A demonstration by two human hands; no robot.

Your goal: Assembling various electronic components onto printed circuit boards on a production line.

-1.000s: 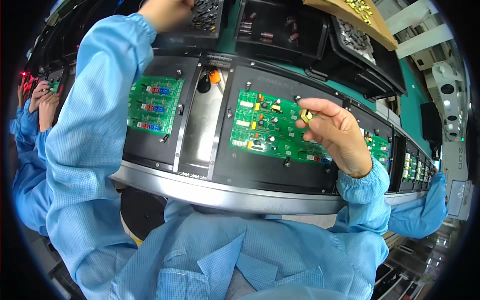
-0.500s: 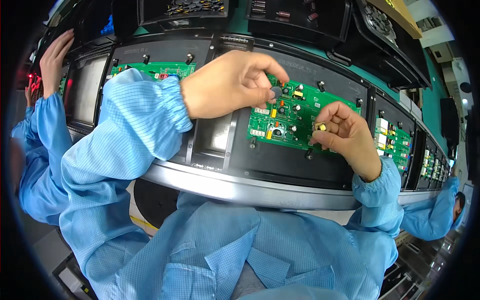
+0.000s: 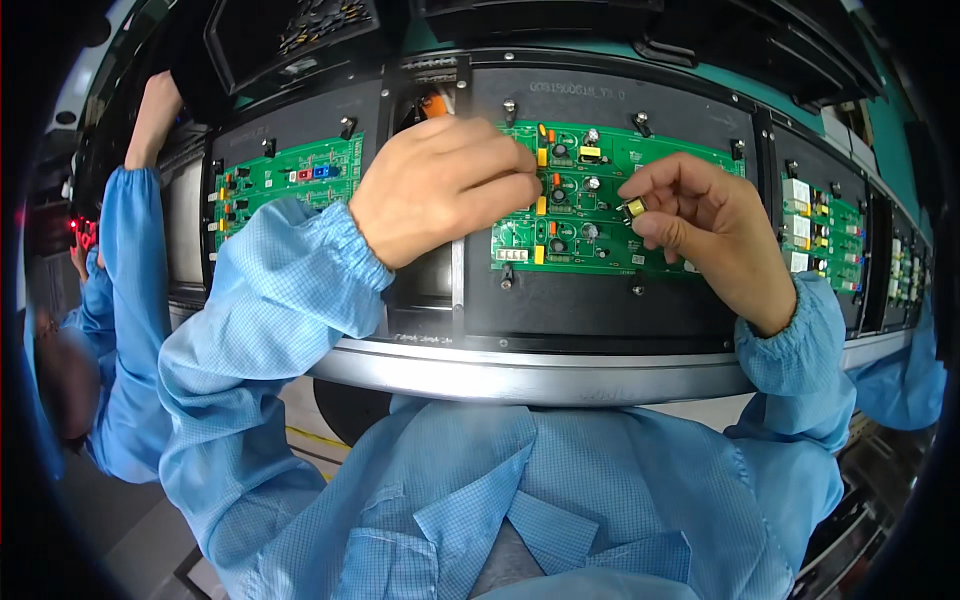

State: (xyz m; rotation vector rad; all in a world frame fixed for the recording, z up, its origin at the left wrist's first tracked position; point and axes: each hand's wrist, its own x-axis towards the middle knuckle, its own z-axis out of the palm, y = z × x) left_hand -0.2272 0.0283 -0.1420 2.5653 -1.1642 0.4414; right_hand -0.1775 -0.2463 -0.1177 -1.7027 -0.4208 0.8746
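Observation:
A green circuit board (image 3: 622, 243) lies in a black carrier (image 3: 600, 312) before me, bearing rows of small capacitors and yellow and orange parts. My left hand (image 3: 440, 185) is closed over the board's left end, fingertips pointing down at the upper rows. Those fingertips hide whatever they hold. Above the right half of the board, my right hand (image 3: 715, 222) pinches a small yellow-wrapped transformer (image 3: 635, 208) between thumb and forefinger, its thin pins showing.
Similar boards in carriers lie to the left (image 3: 285, 180) and right (image 3: 822, 225). A metal rail (image 3: 540, 378) runs along the near edge. Dark bins (image 3: 290, 40) stand at the back. A co-worker's arm (image 3: 145, 230) reaches in at far left.
The dark round disc that showed in my left fingertips is out of sight. The left hand has turned downward over the board; the right still holds the transformer. The view has shifted.

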